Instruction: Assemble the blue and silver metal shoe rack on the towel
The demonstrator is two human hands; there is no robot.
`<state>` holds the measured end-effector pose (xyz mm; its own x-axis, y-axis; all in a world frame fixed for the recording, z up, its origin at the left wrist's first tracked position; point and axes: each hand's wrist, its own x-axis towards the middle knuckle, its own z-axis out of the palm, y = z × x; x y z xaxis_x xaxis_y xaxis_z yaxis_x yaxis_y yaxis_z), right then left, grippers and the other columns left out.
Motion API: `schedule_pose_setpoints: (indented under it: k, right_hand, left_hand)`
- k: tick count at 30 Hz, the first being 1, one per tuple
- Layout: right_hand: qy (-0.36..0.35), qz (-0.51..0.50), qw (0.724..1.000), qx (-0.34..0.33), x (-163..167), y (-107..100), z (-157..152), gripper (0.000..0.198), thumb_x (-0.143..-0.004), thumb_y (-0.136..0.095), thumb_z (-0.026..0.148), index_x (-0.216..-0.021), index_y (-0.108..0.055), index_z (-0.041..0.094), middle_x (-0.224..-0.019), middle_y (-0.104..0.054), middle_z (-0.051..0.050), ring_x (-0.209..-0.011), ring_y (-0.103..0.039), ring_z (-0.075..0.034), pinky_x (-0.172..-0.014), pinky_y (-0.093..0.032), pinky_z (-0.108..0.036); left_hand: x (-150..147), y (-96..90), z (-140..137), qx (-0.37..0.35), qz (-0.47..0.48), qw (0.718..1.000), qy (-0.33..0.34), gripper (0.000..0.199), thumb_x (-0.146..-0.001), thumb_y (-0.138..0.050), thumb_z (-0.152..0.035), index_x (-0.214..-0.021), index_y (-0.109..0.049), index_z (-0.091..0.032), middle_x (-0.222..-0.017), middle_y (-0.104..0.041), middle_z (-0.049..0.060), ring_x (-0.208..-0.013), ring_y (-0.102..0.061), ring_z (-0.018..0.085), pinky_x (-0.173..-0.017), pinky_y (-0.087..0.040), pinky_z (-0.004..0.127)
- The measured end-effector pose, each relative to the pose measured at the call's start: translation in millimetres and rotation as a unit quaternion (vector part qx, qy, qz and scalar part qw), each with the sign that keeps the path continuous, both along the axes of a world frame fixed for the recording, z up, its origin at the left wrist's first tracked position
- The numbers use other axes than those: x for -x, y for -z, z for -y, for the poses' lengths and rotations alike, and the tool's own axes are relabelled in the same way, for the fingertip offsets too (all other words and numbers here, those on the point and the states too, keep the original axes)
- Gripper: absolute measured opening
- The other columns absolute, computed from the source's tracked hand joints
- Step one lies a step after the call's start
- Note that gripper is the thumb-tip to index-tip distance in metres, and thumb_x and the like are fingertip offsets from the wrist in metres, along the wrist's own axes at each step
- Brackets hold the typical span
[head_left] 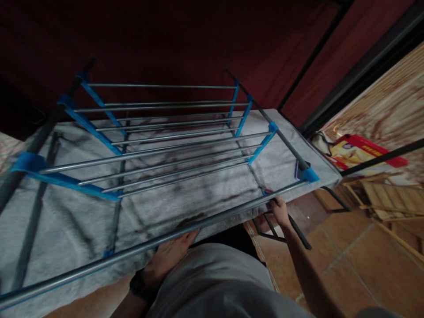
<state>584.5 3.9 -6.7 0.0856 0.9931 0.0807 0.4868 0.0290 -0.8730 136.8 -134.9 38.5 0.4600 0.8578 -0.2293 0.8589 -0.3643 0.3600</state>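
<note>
Hands (172,254) (280,211) sit well apart beside the long front tube (232,212)

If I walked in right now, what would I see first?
Probably the metal rack with bright blue joints, filling the middle over a grey cloth. Next, perhaps, the red-and-yellow box at the far right. The left hand and right hand are at the rack's nearest bar.

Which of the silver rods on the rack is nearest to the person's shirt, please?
The long front rod, which passes beside the left hand and the right hand; the other silver rods are all farther from the shirt.
</note>
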Motion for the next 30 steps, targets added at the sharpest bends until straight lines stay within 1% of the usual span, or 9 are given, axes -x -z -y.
schedule_pose_setpoints:
  k: [2,4,8,11,13,17,20,25,30]
  right_hand:
    - [-0.038,-0.025,0.998,0.033,-6,-6,-2,0.028,-0.074,-0.057,0.034,-0.098,-0.066,0.022,-0.105,-0.067,-0.004,-0.111,-0.056,-0.026,-0.101,-0.042,-0.045]
    - [-0.078,-0.052,0.993,0.072,-11,-15,-4,0.03,-0.072,-0.066,0.036,-0.099,-0.066,0.023,-0.105,-0.068,-0.004,-0.111,-0.057,-0.027,-0.101,-0.043,-0.045]
    - [-0.123,-0.084,0.982,0.112,-13,-29,-11,0.045,-0.065,-0.079,0.043,-0.104,-0.067,0.024,-0.103,-0.07,-0.004,-0.106,-0.061,-0.027,-0.097,-0.048,-0.045]
    - [-0.126,-0.077,0.983,0.112,-13,-32,-14,0.052,-0.062,-0.081,0.048,-0.107,-0.067,0.024,-0.111,-0.069,-0.005,-0.107,-0.06,-0.028,-0.098,-0.047,-0.046]
    - [-0.124,-0.073,0.983,0.114,-13,-31,-15,0.055,-0.061,-0.081,0.05,-0.107,-0.067,0.024,-0.111,-0.069,-0.005,-0.107,-0.06,-0.029,-0.098,-0.047,-0.047]
    - [-0.121,-0.079,0.981,0.13,-14,-32,-16,0.048,-0.06,-0.081,0.05,-0.098,-0.068,0.024,-0.099,-0.07,-0.004,-0.096,-0.062,-0.027,-0.088,-0.052,-0.044]
    - [-0.118,-0.073,0.981,0.133,-14,-34,-17,0.043,-0.058,-0.081,0.05,-0.09,-0.068,0.024,-0.091,-0.07,-0.004,-0.09,-0.062,-0.026,-0.082,-0.053,-0.04]
    - [-0.116,-0.059,0.986,0.105,-15,-32,-21,0.032,-0.059,-0.08,0.048,-0.078,-0.067,0.025,-0.077,-0.066,-0.002,-0.087,-0.062,-0.026,-0.077,-0.053,-0.039]
    - [-0.117,-0.066,0.986,0.101,-17,-26,-22,0.033,-0.06,-0.081,0.045,-0.08,-0.067,0.023,-0.081,-0.067,-0.002,-0.086,-0.061,-0.025,-0.076,-0.053,-0.038]
  left_hand:
    - [1,2.4,0,-0.007,0.007,1.0,0.004,0.069,-0.093,-0.047,-0.034,-0.156,-0.019,-0.028,-0.15,-0.046,0.013,-0.128,-0.054,0.031,-0.103,-0.044,0.045]
    - [1,2.2,-1,-0.006,0.002,1.0,0.001,0.068,-0.093,-0.047,-0.03,-0.155,-0.02,-0.027,-0.151,-0.044,0.013,-0.127,-0.055,0.032,-0.104,-0.043,0.046]
    - [-2,-2.8,-3,0.017,-0.03,0.999,-0.015,0.064,-0.092,-0.043,-0.023,-0.154,-0.026,-0.029,-0.151,-0.044,0.01,-0.13,-0.052,0.031,-0.107,-0.042,0.047]
    - [-4,-7.0,-4,0.03,-0.052,0.998,-0.014,0.062,-0.093,-0.04,-0.021,-0.153,-0.028,-0.029,-0.149,-0.047,0.01,-0.129,-0.053,0.03,-0.106,-0.044,0.045]
    - [-4,-9.3,-4,0.03,-0.068,0.997,-0.015,0.06,-0.093,-0.038,-0.019,-0.151,-0.033,-0.029,-0.149,-0.048,0.01,-0.13,-0.053,0.029,-0.105,-0.045,0.046]
    - [-2,-9.5,-4,0.023,-0.082,0.996,-0.016,0.061,-0.09,-0.034,-0.011,-0.149,-0.038,-0.028,-0.146,-0.051,0.01,-0.126,-0.057,0.028,-0.103,-0.047,0.044]
    - [0,-3.1,-2,-0.005,-0.061,0.998,-0.014,0.064,-0.089,-0.032,-0.007,-0.148,-0.039,-0.029,-0.143,-0.055,0.008,-0.122,-0.06,0.028,-0.101,-0.049,0.044]
    - [6,11.2,1,-0.039,-0.059,0.997,-0.027,0.057,-0.092,-0.035,-0.014,-0.146,-0.043,-0.031,-0.141,-0.056,0.005,-0.122,-0.059,0.029,-0.103,-0.047,0.046]
    - [8,15.7,4,-0.038,-0.026,0.999,-0.024,0.052,-0.096,-0.034,-0.021,-0.147,-0.041,-0.032,-0.142,-0.056,0.003,-0.122,-0.059,0.026,-0.106,-0.045,0.042]
